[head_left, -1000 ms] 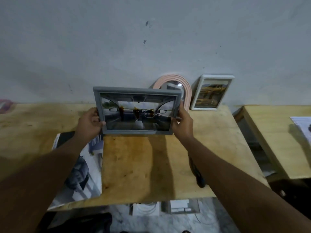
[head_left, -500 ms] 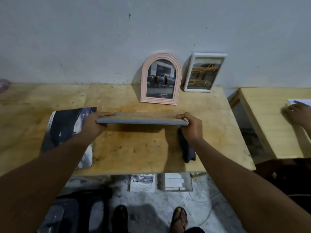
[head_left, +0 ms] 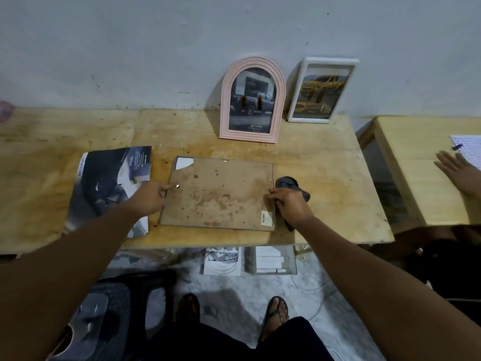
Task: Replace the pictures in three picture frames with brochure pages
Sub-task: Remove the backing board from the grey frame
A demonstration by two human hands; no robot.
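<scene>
head view: a stained plywood table [head_left: 312,162] carries a grey rectangular picture frame [head_left: 218,195] lying face down, brown backing board up, beside a dark glossy car brochure [head_left: 109,183] on its left. an arched pink frame [head_left: 252,100] and a white rectangular frame [head_left: 322,90] lean on the wall. the left hand [head_left: 151,198] seems to pinch a small metal clip at the frame's left edge; the right hand [head_left: 290,204], fingers curled together, touches its right edge.

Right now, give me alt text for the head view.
A grey frame lies face down on the wooden table, left hand and right hand at its side edges. A brochure lies left; two frames lean on the wall.
</scene>
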